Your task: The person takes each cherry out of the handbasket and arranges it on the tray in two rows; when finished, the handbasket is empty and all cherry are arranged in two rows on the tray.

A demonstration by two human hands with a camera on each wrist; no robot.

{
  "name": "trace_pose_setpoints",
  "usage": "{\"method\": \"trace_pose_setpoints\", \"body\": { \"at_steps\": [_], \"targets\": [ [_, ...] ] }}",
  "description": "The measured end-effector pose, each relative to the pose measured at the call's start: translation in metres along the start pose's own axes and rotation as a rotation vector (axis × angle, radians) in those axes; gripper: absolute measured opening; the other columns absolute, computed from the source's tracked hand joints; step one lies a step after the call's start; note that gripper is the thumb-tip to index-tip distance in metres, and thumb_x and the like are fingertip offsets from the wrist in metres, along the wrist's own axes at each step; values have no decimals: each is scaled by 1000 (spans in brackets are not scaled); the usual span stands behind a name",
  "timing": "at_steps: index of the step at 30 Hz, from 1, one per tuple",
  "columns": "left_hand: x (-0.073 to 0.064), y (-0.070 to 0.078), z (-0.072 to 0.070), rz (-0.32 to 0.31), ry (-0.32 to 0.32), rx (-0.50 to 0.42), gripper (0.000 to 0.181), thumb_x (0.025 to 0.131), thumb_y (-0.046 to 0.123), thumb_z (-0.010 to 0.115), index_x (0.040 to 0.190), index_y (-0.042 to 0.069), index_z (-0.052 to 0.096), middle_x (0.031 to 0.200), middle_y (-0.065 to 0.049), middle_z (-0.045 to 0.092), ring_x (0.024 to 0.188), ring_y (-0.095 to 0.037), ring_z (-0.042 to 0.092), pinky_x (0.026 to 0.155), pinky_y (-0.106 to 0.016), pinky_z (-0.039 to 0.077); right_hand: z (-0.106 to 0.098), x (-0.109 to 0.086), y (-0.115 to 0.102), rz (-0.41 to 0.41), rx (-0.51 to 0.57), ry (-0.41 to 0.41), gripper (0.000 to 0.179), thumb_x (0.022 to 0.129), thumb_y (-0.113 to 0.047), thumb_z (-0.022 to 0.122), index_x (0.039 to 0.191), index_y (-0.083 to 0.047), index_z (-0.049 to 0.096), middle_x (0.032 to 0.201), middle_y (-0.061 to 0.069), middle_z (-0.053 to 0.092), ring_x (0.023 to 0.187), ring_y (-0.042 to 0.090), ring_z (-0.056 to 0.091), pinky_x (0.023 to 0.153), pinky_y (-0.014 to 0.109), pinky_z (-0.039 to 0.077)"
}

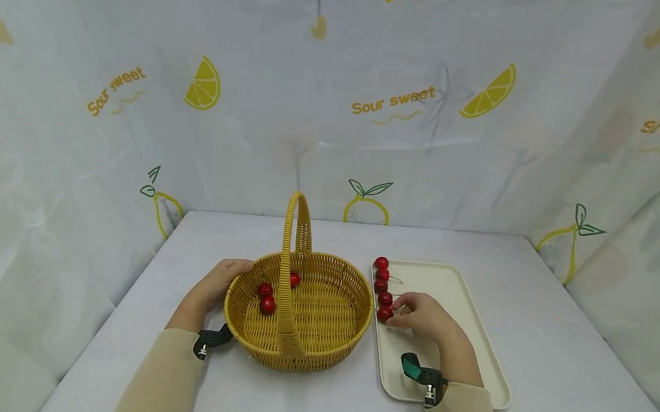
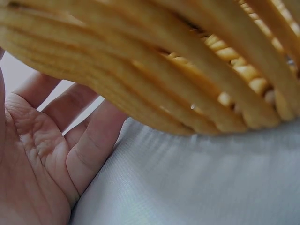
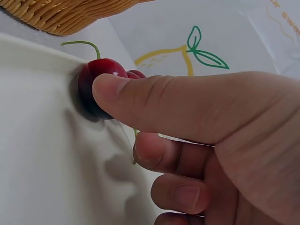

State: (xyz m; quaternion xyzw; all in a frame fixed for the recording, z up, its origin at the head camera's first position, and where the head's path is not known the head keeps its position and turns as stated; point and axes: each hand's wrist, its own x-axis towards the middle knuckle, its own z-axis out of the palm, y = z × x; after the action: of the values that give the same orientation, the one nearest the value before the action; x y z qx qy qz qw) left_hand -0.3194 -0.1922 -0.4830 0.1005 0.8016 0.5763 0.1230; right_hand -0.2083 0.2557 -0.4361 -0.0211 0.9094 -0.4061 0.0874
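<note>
1. Nearest me, the black wristband (image 1: 422, 375) on my right arm sits above the cream tray (image 1: 435, 282); I do well to hold that forearm clear of the rim, so nothing shifts.
2. My right hand (image 1: 428, 316) is at the closest cherry (image 1: 385, 313), which lies along the tray's left edge, at the near end of a row. My thumb (image 3: 110, 89) rests against its side. The curled fingers I can see are apart from the thumb; whether one presses the hidden side, I cannot tell.
3. The skin looks smooth and the shape round, so I judge that a one-sided push would roll it. Better that thumb and forefinger meet it from opposite sides, at its widest part, with light, even pressure.
4. A green stem (image 3: 86, 42) shows at its top; I should avoid tugging that.
5. My left hand (image 1: 223, 282) touches the outside of the wicker basket (image 1: 327, 310), fingers loosely extended and spread, tips partly hidden. Gentle contact should be enough to steady it.
6. Inside, three cherries (image 1: 267, 304) lie on the left, around the handle (image 1: 288, 307).
7. Farther along the tray edge, four more cherries (image 1: 380, 285) sit close together; my spare fingers are best tucked in, lest they nudge them.
8. Beyond the table (image 1: 533, 302) hangs the lemon-printed cloth (image 1: 262, 43).
</note>
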Motion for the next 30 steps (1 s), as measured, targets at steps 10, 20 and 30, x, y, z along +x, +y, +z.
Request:
{"method": "trace_pose_setpoints", "body": {
  "at_steps": [10, 20, 30],
  "targets": [
    [1, 0, 1, -1, -1, -1, 55, 102, 45, 53, 134, 2, 66, 129, -13, 68, 122, -28, 63, 107, -46, 46, -9, 1, 5, 2, 1, 40, 26, 85, -20, 81, 100, -5, 67, 82, 4, 59, 78, 21, 53, 68, 34, 43],
    [0, 2, 1, -5, -1, -7, 53, 103, 42, 53, 134, 1, 66, 129, -14, 68, 124, -30, 61, 109, -47, 44, -22, 2, -4, -99, 97, 128, 30, 92, -31, 77, 104, -6, 67, 79, 4, 56, 78, 22, 48, 67, 36, 39],
    [0, 2, 2, -18, 0, -14, 51, 103, 39, 51, 134, 0, 65, 128, -15, 68, 118, -26, 64, 101, -38, 50, -30, -5, -30, -94, 246, 177, 36, 96, -32, 74, 115, -4, 64, 85, 6, 55, 77, 21, 49, 63, 30, 43]
  ]
}}
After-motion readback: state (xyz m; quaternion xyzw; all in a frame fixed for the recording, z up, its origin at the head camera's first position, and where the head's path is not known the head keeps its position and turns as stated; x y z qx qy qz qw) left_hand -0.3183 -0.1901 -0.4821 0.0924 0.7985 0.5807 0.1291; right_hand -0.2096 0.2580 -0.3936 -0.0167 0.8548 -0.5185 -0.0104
